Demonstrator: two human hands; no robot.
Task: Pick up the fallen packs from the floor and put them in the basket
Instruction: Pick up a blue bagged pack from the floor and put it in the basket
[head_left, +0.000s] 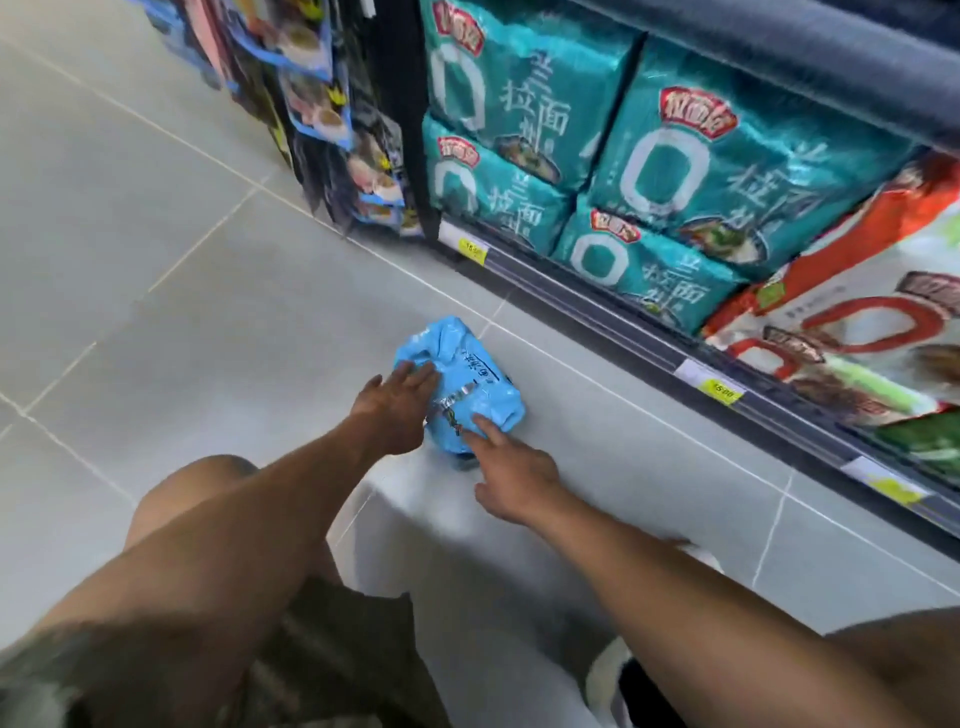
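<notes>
Both hands reach down to a crumpled light-blue pack (467, 387) lying on the grey tiled floor (208, 312), near the bottom shelf (623, 338) on the right. Left hand (397, 410) rests open on the pack's left side, fingers straight. Right hand (511, 475) touches its near edge with an outstretched finger, gripping nothing. Teal noodle packs (727, 171) fill the shelf.

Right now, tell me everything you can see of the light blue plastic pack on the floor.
The light blue plastic pack is a soft, crumpled, glossy bag with dark and silvery print, too blurred to read. It lies flat on the grey tiled floor, just in front of the bottom shelf, not lifted. The left hand rests straight fingers on its left side; the right hand touches its near right corner with an index finger.
</notes>
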